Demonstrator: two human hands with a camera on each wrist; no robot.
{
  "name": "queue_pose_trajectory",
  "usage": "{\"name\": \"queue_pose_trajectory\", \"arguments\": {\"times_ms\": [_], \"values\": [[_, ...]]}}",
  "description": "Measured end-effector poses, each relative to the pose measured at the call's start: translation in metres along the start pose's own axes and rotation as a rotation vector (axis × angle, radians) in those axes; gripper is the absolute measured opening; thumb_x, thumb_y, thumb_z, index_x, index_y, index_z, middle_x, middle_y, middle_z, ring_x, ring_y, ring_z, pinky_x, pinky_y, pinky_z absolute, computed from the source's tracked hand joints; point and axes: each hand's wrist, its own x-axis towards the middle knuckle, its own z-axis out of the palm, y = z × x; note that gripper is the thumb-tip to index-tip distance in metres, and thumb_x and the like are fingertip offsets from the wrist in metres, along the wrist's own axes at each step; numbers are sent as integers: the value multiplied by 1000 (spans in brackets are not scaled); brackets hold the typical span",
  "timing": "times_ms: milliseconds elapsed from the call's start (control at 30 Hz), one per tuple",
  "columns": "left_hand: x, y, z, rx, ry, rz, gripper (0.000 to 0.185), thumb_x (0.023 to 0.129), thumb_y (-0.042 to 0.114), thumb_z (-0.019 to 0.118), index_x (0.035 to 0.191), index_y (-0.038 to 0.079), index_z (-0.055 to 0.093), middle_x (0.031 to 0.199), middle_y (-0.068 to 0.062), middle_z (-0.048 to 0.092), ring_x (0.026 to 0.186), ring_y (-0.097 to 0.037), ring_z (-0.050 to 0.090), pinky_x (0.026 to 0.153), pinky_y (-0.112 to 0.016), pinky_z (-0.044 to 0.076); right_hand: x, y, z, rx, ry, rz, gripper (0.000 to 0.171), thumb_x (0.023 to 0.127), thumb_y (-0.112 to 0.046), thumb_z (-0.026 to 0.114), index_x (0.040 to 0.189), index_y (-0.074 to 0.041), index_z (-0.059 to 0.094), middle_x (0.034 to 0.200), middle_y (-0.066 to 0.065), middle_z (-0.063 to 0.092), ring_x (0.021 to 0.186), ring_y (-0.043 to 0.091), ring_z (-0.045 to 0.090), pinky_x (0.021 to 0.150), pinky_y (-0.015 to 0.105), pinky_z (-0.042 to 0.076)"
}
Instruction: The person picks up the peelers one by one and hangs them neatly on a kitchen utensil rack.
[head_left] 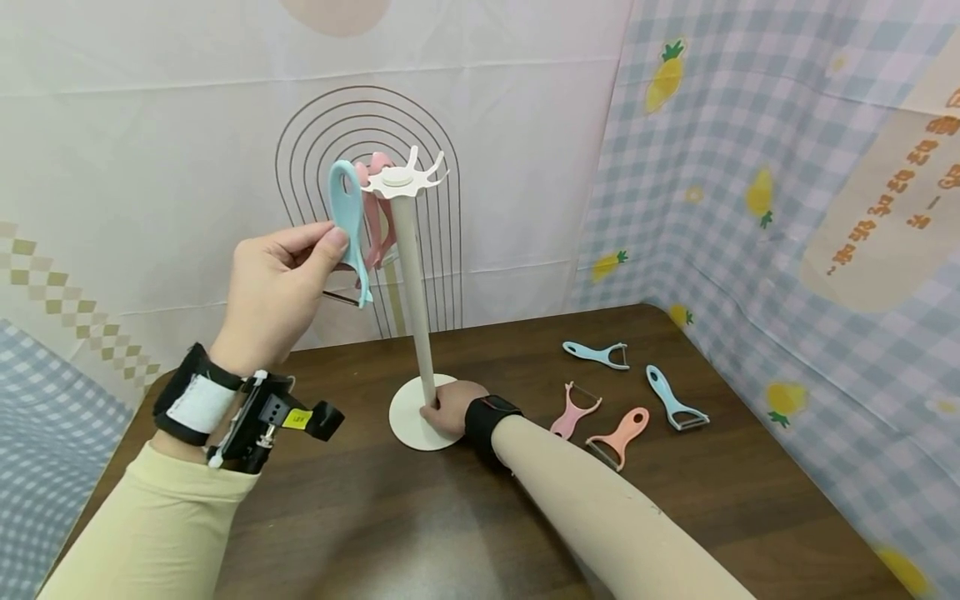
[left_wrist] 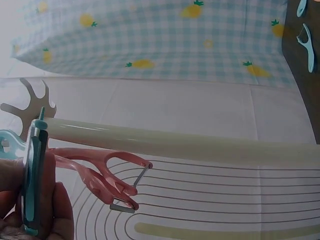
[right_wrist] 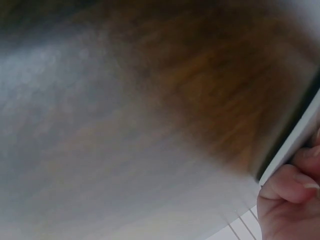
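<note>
My left hand [head_left: 273, 287] pinches a light blue peeler [head_left: 347, 208] between thumb and fingers, handle loop up and blade end down. The peeler is beside the hooked top of a white stand [head_left: 411, 275]; whether its loop touches a hook I cannot tell. Pink peelers [left_wrist: 100, 172] hang from the hooks close to it. Low down, my right hand [head_left: 456, 406] grips the stand at the foot of its pole, over the round base [head_left: 411, 425]. In the right wrist view, curled fingers [right_wrist: 287, 185] lie against the base's edge.
On the brown table [head_left: 337, 500], right of the stand, lie two blue peelers [head_left: 596, 354], a pink peeler [head_left: 576, 410] and an orange-pink peeler [head_left: 621, 435]. A white cloth [head_left: 525, 208] hangs behind, and a checked cloth [head_left: 720, 275] hangs at the right.
</note>
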Motion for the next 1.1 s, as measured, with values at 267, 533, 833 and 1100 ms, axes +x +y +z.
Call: {"name": "queue_pose_trajectory", "arguments": {"times_ms": [267, 533, 833, 1100], "values": [[3, 3, 2, 62, -53, -5, 29, 95, 26, 63, 112, 4, 72, 90, -8, 72, 77, -10, 68, 59, -20, 50, 2, 4, 1, 2, 12, -10, 32, 93, -46, 55, 95, -19, 70, 74, -9, 61, 70, 10, 56, 67, 29, 45], [-1, -4, 7, 74, -58, 1, 30, 96, 27, 62, 111, 3, 72, 87, -10, 71, 74, -14, 66, 56, -20, 47, -2, 1, -2, 0, 1, -10, 31, 94, -46, 54, 96, -19, 70, 75, -10, 61, 71, 9, 56, 67, 29, 44], [-2, -2, 7, 145, -59, 12, 29, 96, 28, 61, 110, 5, 73, 85, -11, 71, 73, -11, 64, 51, -21, 42, -3, 3, -2, -29, 22, -24, 31, 93, -46, 54, 97, -20, 70, 76, -10, 62, 72, 9, 56, 67, 29, 45], [-13, -23, -4, 149, -16, 24, 28, 95, 31, 62, 109, 11, 75, 92, -8, 73, 79, -6, 66, 54, -18, 41, -2, 2, -2, -15, 15, -25, 30, 94, -45, 53, 95, -20, 70, 74, -10, 61, 71, 9, 56, 67, 29, 45]]}}
